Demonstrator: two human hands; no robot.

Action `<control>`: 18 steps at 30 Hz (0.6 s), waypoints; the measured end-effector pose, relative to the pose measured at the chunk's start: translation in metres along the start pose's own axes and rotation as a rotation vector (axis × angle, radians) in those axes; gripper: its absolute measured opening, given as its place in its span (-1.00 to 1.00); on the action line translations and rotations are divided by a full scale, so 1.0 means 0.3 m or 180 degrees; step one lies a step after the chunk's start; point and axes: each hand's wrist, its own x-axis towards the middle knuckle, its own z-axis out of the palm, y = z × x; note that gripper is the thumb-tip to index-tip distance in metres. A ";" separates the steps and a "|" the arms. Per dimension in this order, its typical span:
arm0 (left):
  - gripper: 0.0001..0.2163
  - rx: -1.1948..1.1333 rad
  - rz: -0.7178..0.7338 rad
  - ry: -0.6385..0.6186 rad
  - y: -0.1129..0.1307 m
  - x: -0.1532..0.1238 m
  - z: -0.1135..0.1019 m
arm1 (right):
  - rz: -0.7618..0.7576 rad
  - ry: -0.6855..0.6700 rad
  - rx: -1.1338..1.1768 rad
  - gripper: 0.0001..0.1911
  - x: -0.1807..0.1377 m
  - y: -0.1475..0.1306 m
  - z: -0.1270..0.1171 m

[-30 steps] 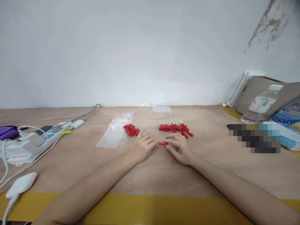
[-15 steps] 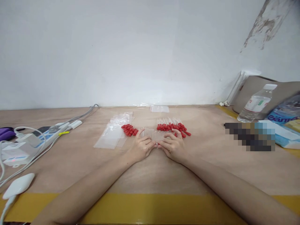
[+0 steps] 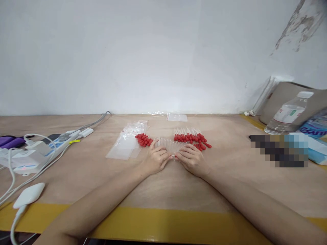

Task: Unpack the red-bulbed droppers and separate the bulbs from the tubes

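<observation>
My left hand (image 3: 157,159) and my right hand (image 3: 192,158) meet low over the table, fingertips pinched around the two ends of a small clear dropper tube (image 3: 173,156). The fingers hide most of it. Just beyond them lies a row of clear dropper tubes (image 3: 167,144), side by side. A pile of red rubber bulbs (image 3: 143,140) sits beyond my left hand. Past my right hand are several droppers with red bulbs (image 3: 190,137), their clear tips pointing to the wall. A few more red bulbs (image 3: 200,146) lie close to my right fingers.
Clear plastic bags (image 3: 122,144) lie at the left, and another bag (image 3: 177,117) is by the wall. A power strip (image 3: 55,147) with cables and a white plug-in device (image 3: 29,195) occupy the far left. A water bottle (image 3: 288,114) and blue packet (image 3: 318,146) stand right.
The fingers of my right hand have come down flatter and closer together. Both hands stay at the same spot on the table; the whole view has shifted slightly.
</observation>
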 end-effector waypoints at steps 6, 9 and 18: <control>-0.89 0.0072 0.0166 0.0199 -0.008 -0.001 0.013 | 0.0372 -0.0059 0.0446 -0.70 0.002 0.006 0.009; -0.89 0.0055 0.0305 0.0220 -0.011 0.000 0.021 | 0.0466 -0.0346 0.0430 -0.61 0.000 0.007 0.015; -0.85 -0.0180 0.0225 -0.0072 -0.002 0.008 0.013 | 0.0331 -0.0350 0.0752 -0.71 -0.020 0.015 0.031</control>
